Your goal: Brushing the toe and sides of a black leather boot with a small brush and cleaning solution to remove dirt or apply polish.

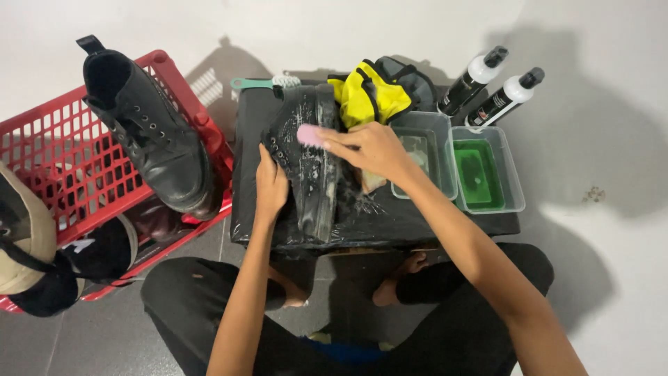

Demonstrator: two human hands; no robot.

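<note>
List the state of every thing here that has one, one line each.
Black boot on the table: lying on its side, wet, soapy.
Pink brush: in the right hand, against the boot.
Left hand: steadying the boot.
Second black boot: upright in the red basket.
Two bottles: capped.
Right tub: holds green liquid.

boot (309, 167) on worktop (431, 219) centre | two tubs (480, 174) right | bottles (487, 90) behind | crate (62, 139) left, holding second boot (149, 132)
</note>
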